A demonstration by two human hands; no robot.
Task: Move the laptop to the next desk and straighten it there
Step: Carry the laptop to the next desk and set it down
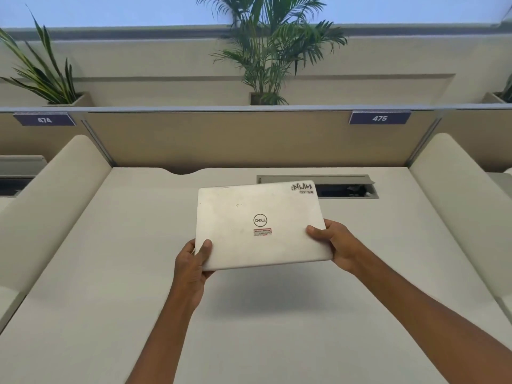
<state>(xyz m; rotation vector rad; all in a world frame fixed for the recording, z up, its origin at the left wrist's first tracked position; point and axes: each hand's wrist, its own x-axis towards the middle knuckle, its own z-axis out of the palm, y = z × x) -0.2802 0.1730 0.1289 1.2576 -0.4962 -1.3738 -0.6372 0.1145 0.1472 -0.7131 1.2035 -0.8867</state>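
A closed white laptop [257, 214], with a round logo and stickers on its lid, hangs in the air above the off-white desk [133, 273]. It is turned slightly anticlockwise, and its shadow falls on the desk beneath. My left hand [194, 266] grips its near left corner, thumb on the lid. At the near right corner my right hand [336, 245] holds it the same way.
Padded side dividers stand at the left [52, 206] and the right [460, 200] of the desk. A tan back panel [235, 137] carries number plates 474 and 475. An open cable tray [346, 187] sits at the desk's back right. Potted plants stand on the ledge above.
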